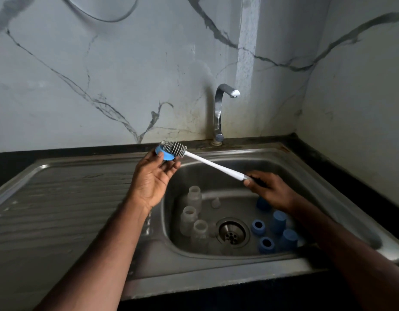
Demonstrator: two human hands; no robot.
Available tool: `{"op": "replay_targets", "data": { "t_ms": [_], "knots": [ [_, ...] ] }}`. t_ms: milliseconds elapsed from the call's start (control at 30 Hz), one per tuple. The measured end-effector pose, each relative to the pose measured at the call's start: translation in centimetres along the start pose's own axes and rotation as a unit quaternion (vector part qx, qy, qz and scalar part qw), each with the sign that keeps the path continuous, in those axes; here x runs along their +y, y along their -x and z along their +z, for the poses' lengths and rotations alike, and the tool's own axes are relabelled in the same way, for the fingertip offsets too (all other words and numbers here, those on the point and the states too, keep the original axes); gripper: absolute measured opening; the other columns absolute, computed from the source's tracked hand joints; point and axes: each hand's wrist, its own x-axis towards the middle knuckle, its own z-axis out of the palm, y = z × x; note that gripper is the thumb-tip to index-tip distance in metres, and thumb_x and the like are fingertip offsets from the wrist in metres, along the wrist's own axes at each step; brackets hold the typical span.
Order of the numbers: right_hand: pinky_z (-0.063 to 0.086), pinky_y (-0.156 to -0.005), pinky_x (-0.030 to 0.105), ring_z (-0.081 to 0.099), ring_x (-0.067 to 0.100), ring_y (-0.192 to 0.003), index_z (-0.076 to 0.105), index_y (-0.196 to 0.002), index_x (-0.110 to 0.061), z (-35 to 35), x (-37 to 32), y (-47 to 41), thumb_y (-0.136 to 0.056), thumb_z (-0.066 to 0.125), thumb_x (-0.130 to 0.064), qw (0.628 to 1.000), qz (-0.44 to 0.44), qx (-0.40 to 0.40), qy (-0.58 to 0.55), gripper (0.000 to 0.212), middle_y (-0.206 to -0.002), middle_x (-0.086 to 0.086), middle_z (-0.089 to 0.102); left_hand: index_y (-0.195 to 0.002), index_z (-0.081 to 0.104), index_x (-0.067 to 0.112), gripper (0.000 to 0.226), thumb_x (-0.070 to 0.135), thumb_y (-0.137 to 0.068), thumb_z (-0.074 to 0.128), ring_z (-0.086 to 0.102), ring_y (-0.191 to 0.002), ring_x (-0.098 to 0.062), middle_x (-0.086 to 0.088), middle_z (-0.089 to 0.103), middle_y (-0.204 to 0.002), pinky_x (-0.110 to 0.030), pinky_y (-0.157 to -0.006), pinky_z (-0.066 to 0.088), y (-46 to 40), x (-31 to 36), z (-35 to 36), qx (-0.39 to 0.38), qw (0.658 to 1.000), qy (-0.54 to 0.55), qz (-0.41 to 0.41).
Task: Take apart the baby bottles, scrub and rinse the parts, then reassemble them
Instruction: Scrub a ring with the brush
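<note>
Bottle collar point(164, 154), blue, sits pinched at the left hand's point(154, 176) fingertips while the right hand point(269, 189) grips the brush point(174, 148) by its handle, bristles against the collar. Below both hands, bottles point(189, 218) and caps point(278, 222) wait in the sink point(216, 173). Hard scrubbing could flick the lightly held collar loose.

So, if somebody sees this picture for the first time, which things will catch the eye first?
Probably the brush held up over the sink: the right hand grips its handle while its bristles scrub a blue ring held in the left hand. Next, the parts down in the basin: three clear bottles left of the drain, blue caps right of it.
</note>
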Motion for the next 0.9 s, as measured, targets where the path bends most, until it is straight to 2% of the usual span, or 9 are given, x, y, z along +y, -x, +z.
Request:
{"op": "replay_targets", "data": {
  "t_ms": [100,200,267,333,400,500,667,800,900],
  "knots": [
    [0.046,-0.066,0.022,0.06,0.004,-0.072,0.061,-0.1,-0.035,0.0,0.1,0.1,-0.103,0.053,-0.033,1.0,0.023,-0.005,0.013,0.009,-0.082,-0.003,0.063,-0.103,0.061,0.016,0.02,0.006,-0.091,0.048,0.066,-0.08,-0.017,-0.004,0.072,-0.09,-0.023,-0.06,0.051,0.1,0.2,0.0,0.02,0.999,-0.048,-0.002],
    [0.05,-0.066,0.026,0.062,0.008,-0.074,0.063,-0.102,-0.031,0.2,-0.1,0.0,-0.102,0.053,-0.035,1.0,0.025,0.003,0.015,0.01,-0.083,0.0,0.064,-0.102,0.062,0.019,0.027,0.001,-0.09,0.046,0.057,-0.072,-0.012,-0.006,0.069,-0.092,-0.02,-0.053,0.039,-0.1,0.2,-0.2,0.044,0.995,-0.084,-0.007],
    [0.049,-0.065,0.025,0.062,0.007,-0.074,0.062,-0.102,-0.032,-0.1,0.0,0.0,-0.102,0.053,-0.036,0.999,0.028,0.016,0.017,0.01,-0.083,-0.001,0.064,-0.111,0.063,0.02,0.033,-0.002,-0.093,0.046,0.057,-0.07,-0.005,-0.007,0.068,-0.102,-0.02,-0.054,0.035,-0.3,0.3,-0.7,0.062,0.983,-0.171,-0.012],
    [0.047,-0.064,0.022,0.061,0.005,-0.073,0.062,-0.103,-0.034,-0.5,0.2,0.2,-0.102,0.053,-0.037,0.999,0.036,0.029,0.025,0.009,-0.083,-0.003,0.064,-0.118,0.063,0.024,0.038,-0.003,-0.093,0.055,0.062,-0.082,-0.008,-0.005,0.068,-0.108,-0.023,-0.06,0.041,-0.4,0.1,-1.6,0.072,0.961,-0.268,0.006],
    [0.048,-0.065,0.022,0.062,0.006,-0.074,0.061,-0.104,-0.035,-0.7,0.5,0.2,-0.101,0.053,-0.039,0.998,0.043,0.033,0.043,0.009,-0.084,-0.004,0.064,-0.12,0.061,0.026,0.047,-0.008,-0.088,0.065,0.067,-0.096,-0.021,-0.006,0.067,-0.113,-0.031,-0.066,0.055,-0.5,-0.3,-2.3,0.063,0.945,-0.319,0.032],
    [0.048,-0.067,0.026,0.063,0.008,-0.076,0.06,-0.105,-0.036,-0.7,0.9,0.3,-0.101,0.053,-0.043,0.994,0.059,0.013,0.095,0.011,-0.085,-0.005,0.064,-0.119,0.055,0.014,0.053,-0.016,-0.078,0.071,0.07,-0.094,-0.027,-0.013,0.065,-0.115,-0.035,-0.066,0.062,-0.4,-0.4,-2.3,0.064,0.94,-0.329,0.066],
    [0.053,-0.071,0.032,0.063,0.007,-0.078,0.062,-0.111,-0.036,-1.0,1.4,0.2,-0.099,0.055,-0.045,0.991,0.057,0.014,0.12,0.017,-0.085,-0.008,0.064,-0.106,0.064,0.012,0.042,-0.013,-0.075,0.075,0.065,-0.076,-0.009,-0.004,0.072,-0.093,-0.022,-0.059,0.054,-0.5,0.0,-2.7,0.074,0.933,-0.333,0.109],
    [0.057,-0.083,0.036,0.065,0.004,-0.089,0.061,-0.126,-0.037,-0.8,1.4,0.4,-0.098,0.056,-0.046,0.992,0.051,0.01,0.111,0.03,-0.1,-0.011,0.068,-0.12,0.059,0.012,0.048,-0.014,-0.08,0.068,0.069,-0.088,-0.014,-0.005,0.069,-0.102,-0.035,-0.077,0.061,-0.4,0.2,-2.2,0.079,0.966,-0.235,0.073],
    [0.054,-0.092,0.033,0.064,0.003,-0.102,0.055,-0.139,-0.038,-0.7,0.7,0.5,-0.098,0.055,-0.047,0.993,0.034,-0.003,0.113,0.041,-0.118,-0.012,0.067,-0.121,0.054,0.006,0.051,-0.016,-0.077,0.068,0.069,-0.091,-0.019,-0.009,0.064,-0.107,-0.041,-0.079,0.061,-0.5,0.4,-1.9,0.076,0.971,-0.208,0.089]
  ]
}}
